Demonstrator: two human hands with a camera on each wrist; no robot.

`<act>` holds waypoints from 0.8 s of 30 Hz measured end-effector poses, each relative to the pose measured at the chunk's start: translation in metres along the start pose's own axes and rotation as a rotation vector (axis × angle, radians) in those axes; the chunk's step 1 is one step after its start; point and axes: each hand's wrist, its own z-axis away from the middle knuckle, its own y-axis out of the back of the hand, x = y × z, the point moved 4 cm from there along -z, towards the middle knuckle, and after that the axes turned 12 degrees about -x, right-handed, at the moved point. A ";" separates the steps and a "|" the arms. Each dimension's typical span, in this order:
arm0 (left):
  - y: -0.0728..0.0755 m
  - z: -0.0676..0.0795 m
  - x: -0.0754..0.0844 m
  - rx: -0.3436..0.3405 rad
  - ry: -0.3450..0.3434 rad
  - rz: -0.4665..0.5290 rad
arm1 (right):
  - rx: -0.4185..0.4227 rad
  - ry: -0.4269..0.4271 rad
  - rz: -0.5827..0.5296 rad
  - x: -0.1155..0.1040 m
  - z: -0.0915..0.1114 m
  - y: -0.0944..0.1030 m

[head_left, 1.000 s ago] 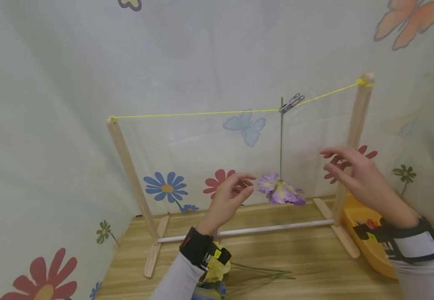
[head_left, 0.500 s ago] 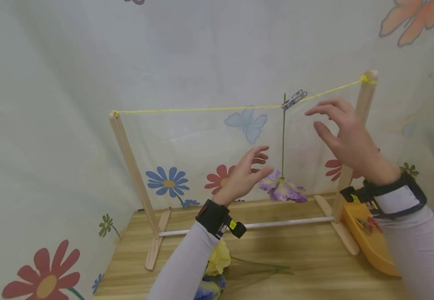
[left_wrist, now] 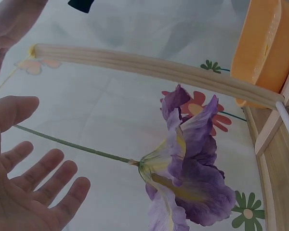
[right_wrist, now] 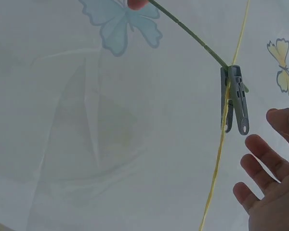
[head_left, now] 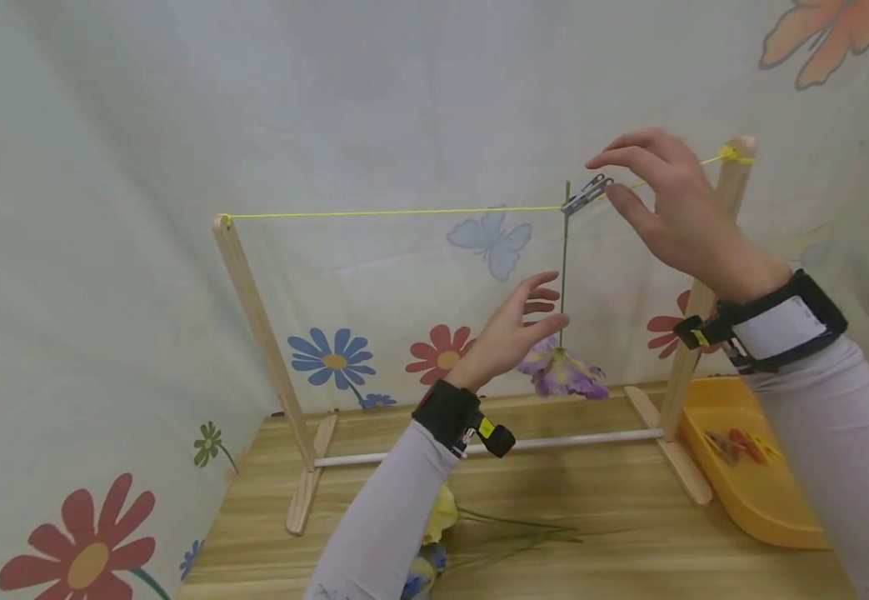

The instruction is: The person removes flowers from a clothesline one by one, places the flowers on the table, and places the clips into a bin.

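Note:
A purple artificial flower (left_wrist: 190,168) hangs head down by its green stem (right_wrist: 195,39). A grey clothespin (right_wrist: 234,98) clips the stem's end to a yellow string (head_left: 397,213). My right hand (head_left: 670,200) is up at the clothespin's handle end, thumb and fingers spread on either side of it; the right wrist view shows a small gap between fingertips and handles. My left hand (head_left: 512,333) is beside the lower stem, just above the bloom, with fingers apart and nothing held. In the left wrist view the stem runs past its thumb and fingers.
The string spans two wooden posts (head_left: 262,333) joined by a white rod (head_left: 584,442). A yellow-orange tray (head_left: 771,508) holding several small coloured clips stands at the right. Yellow and blue artificial flowers (head_left: 441,517) lie on the wooden table (head_left: 629,550), partly behind my left sleeve.
My right hand has risen and moved left to the clothespin. My left hand has come up and right toward the stem. The hanging flower stays clipped in place.

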 end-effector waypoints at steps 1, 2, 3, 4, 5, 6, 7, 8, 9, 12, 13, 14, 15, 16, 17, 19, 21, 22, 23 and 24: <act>-0.001 -0.002 0.001 -0.004 0.004 0.011 | -0.034 -0.008 0.008 0.001 -0.002 0.000; -0.002 -0.003 0.002 -0.008 0.005 0.021 | -0.068 -0.016 0.019 0.003 -0.004 -0.001; -0.003 -0.004 0.002 -0.011 0.004 0.030 | -0.102 -0.022 0.027 0.004 -0.006 -0.001; -0.004 -0.006 0.002 -0.012 0.003 0.040 | -0.135 -0.028 0.040 0.006 -0.007 -0.002; -0.005 -0.007 0.002 -0.014 0.002 0.050 | -0.165 -0.031 0.050 0.007 -0.008 -0.002; -0.006 -0.008 0.002 -0.015 -0.001 0.056 | -0.193 -0.036 0.054 0.009 -0.010 -0.003; -0.007 -0.008 0.002 -0.012 -0.003 0.065 | -0.218 -0.044 0.055 0.011 -0.010 -0.003; -0.008 -0.008 0.002 -0.006 -0.006 0.072 | -0.242 -0.055 0.054 0.012 -0.011 -0.004; -0.009 -0.008 0.002 0.000 -0.007 0.079 | -0.264 -0.064 0.055 0.014 -0.012 -0.004; -0.009 -0.008 0.002 0.029 -0.004 0.084 | -0.311 -0.092 0.066 0.017 -0.013 -0.005; -0.009 -0.008 0.002 0.039 -0.002 0.084 | -0.321 -0.094 0.077 0.018 -0.014 -0.005; -0.009 -0.008 0.002 0.050 0.000 0.081 | -0.327 -0.095 0.084 0.019 -0.015 -0.005; -0.009 -0.008 0.002 0.059 -0.002 0.079 | -0.332 -0.091 0.092 0.020 -0.016 -0.005; -0.008 -0.009 0.003 0.068 -0.008 0.073 | -0.337 -0.094 0.098 0.021 -0.016 -0.004; -0.008 -0.009 0.003 0.077 -0.016 0.072 | -0.339 -0.096 0.099 0.022 -0.017 -0.004; -0.006 -0.010 0.004 0.090 -0.035 0.076 | -0.341 -0.109 0.081 0.023 -0.018 -0.003; -0.005 -0.011 0.005 0.094 -0.053 0.088 | -0.335 -0.134 0.046 0.025 -0.019 -0.002; -0.005 -0.011 0.005 0.094 -0.061 0.097 | -0.327 -0.145 0.031 0.025 -0.019 -0.002; -0.005 -0.012 0.005 0.091 -0.066 0.105 | -0.314 -0.157 0.017 0.026 -0.018 -0.002; -0.005 -0.012 0.005 0.088 -0.071 0.113 | -0.298 -0.167 0.007 0.027 -0.018 -0.001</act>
